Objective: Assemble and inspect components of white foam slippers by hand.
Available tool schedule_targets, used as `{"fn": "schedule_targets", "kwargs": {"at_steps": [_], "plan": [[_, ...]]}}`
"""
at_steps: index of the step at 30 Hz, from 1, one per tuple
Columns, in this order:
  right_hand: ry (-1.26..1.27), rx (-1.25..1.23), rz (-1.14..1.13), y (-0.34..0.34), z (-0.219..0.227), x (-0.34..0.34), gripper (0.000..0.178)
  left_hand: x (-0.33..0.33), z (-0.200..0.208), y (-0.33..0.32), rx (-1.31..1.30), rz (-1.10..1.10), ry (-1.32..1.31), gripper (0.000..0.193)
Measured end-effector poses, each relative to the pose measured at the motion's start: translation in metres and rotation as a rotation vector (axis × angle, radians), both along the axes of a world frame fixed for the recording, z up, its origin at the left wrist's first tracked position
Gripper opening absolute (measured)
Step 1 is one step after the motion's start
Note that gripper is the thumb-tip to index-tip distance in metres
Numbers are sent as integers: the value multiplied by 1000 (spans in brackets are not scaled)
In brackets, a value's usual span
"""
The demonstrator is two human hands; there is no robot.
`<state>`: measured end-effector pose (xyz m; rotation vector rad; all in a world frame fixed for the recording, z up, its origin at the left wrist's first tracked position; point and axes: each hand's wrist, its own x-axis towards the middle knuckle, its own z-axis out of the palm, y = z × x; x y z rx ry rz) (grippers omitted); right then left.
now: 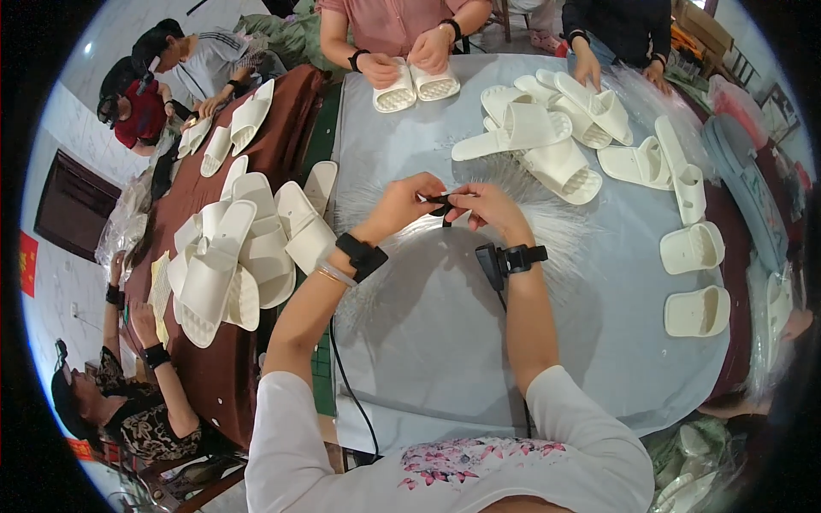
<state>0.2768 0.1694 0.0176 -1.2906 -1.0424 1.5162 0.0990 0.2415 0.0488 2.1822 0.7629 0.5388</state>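
Observation:
My two hands meet over the middle of the table, with a small black object (440, 202) between their fingertips. Its exact kind is too small to make out; a short dark piece hangs below it. My left hand (405, 208) pinches one side of it, and my right hand (492, 209) pinches the other. Both wrists wear black bands. Under and around the hands, thin clear strands (560, 224) fan out in a wide spread. The pile of white slippers (547, 137) lies just beyond, to the right.
More white slippers (214, 265) are heaped on the brown-covered table (214, 372) at left. Single slippers (697, 311) lie along the right side of the grey table cover (590, 368). Across the table, a person (402, 26) holds a pair of slippers (395, 90). Other people sit nearby. A black cable (342, 368) runs near my left arm.

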Motion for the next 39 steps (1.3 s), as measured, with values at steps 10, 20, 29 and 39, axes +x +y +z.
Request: {"fn": "schedule_targets", "kwargs": {"at_steps": [10,20,29,39], "plan": [[-97,75,-130,-5,8,-5,24,-5,8,-6,-37,120,144,12],[-13,33,-453,3,-7,-9,20,-17,-8,-17,547,136,-26,7],[-308,18,-349,-5,24,-5,23,-48,4,-33,586,97,178,20],[-474,364,-387,-85,179,-61,28,-182,102,-84,816,588,720,64]]}}
